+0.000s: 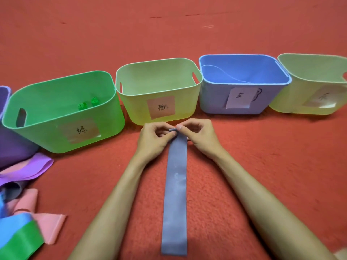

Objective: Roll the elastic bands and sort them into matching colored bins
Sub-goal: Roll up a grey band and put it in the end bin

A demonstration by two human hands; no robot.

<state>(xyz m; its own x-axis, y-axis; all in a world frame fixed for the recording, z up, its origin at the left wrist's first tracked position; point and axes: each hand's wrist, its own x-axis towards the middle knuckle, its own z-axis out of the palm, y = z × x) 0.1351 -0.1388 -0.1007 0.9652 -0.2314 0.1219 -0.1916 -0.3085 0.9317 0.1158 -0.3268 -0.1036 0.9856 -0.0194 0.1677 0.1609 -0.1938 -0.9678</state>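
both the left hand (155,136) and right hand (197,134) pinch the far end of the grey-blue band (175,184), lying flat just before the yellow-green bin (159,109); the first turn should be kept tight and square.

The purple bin (4,98) is cut by the left edge, the rightmost pale bin (319,79) by the right. The loose band pile (22,231) runs off the lower-left corner. The left hand (152,140) and right hand (200,136) hide the far end of the grey-blue band (175,184).
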